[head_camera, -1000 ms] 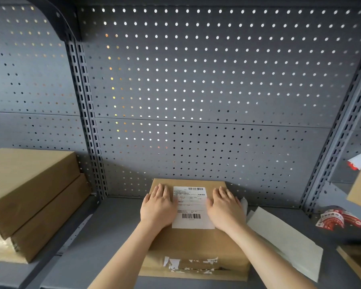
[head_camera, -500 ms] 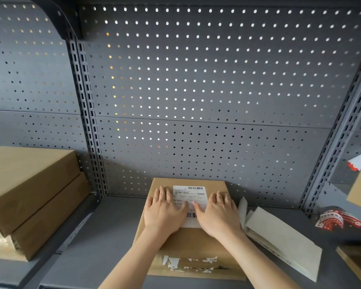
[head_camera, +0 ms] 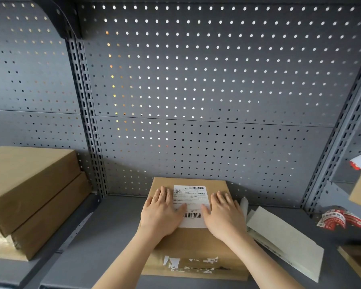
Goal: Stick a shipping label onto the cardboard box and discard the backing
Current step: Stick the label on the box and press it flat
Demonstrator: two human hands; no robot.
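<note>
**Label pressed flat, backing not yet binned**

Left hand [head_camera: 162,213] spread flat, palm down, fingers together and pointing away, covering the label's left edge. Right hand [head_camera: 224,215] the same in mirror, open and flat over the right edge, thumb angled inward toward the lower barcode. Nothing pinched or gripped by either. Likely placed so to press the adhesive down from both sides at once and smooth out any bubbles.

Between the two hands, the label [head_camera: 191,202]: white, upright, barcodes at top and bottom, lying square on the far half of the box [head_camera: 196,245]. Middle strip visible; both side edges hidden under the palms, so full adhesion there cannot be judged. Torn tape remnants on the box's near edge.

Just right of the box, close to the right hand: a pale sheet [head_camera: 288,240] lying flat on the shelf [head_camera: 104,236], probably the peeled backing, though hard to confirm. A curled scrap beside it at the box's corner.

Further out: two stacked boxes [head_camera: 29,197] at left, red printed scraps [head_camera: 340,221] at right, pegboard [head_camera: 196,90] behind.

Sticking seemingly near done; discarding apparently left.
</note>
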